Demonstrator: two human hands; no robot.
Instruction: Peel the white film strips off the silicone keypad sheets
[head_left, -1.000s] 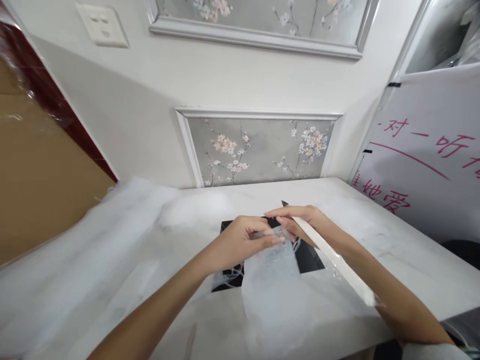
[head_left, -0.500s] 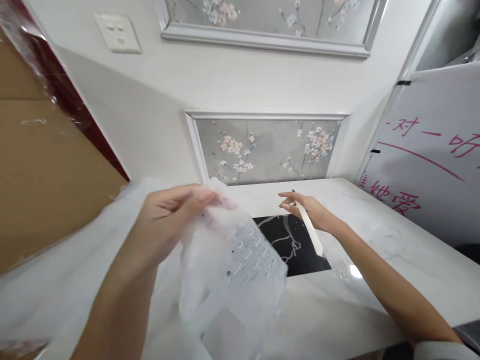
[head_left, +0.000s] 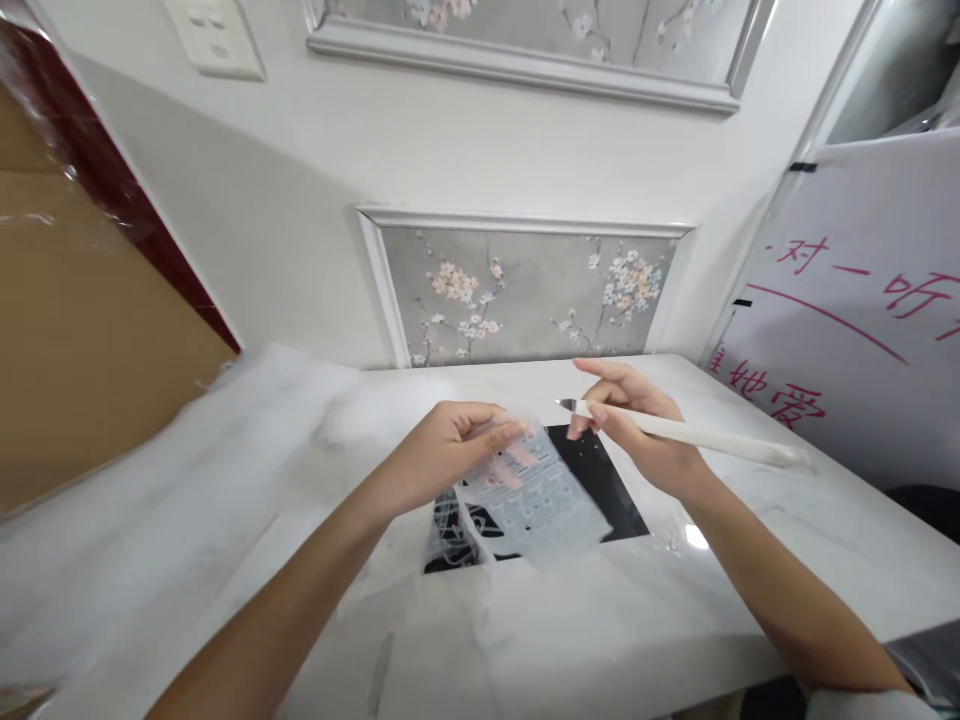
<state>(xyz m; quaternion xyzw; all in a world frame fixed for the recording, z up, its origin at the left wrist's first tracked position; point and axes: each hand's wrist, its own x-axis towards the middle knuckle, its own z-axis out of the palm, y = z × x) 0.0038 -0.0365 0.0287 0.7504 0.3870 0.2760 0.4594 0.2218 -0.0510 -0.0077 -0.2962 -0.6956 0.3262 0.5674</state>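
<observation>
Here the translucent sheet [head_left: 559, 502] is pinched by the left hand [head_left: 442, 452], the white tool [head_left: 712, 436] gripped near its tip by the right hand [head_left: 660, 462], presumably for control.

Ridged plastic sheet [head_left: 559, 508], shiny metal tool tip [head_left: 565, 405], glossy tabletop [head_left: 600, 620]

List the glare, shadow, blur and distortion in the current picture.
Head view: a bright glare spot on the tabletop; head view: a diagonal shadow edge across the wall; head view: the white-handled knife smeared at its far end; head view: the wall socket slanted, likely wide-angle distortion.
</observation>
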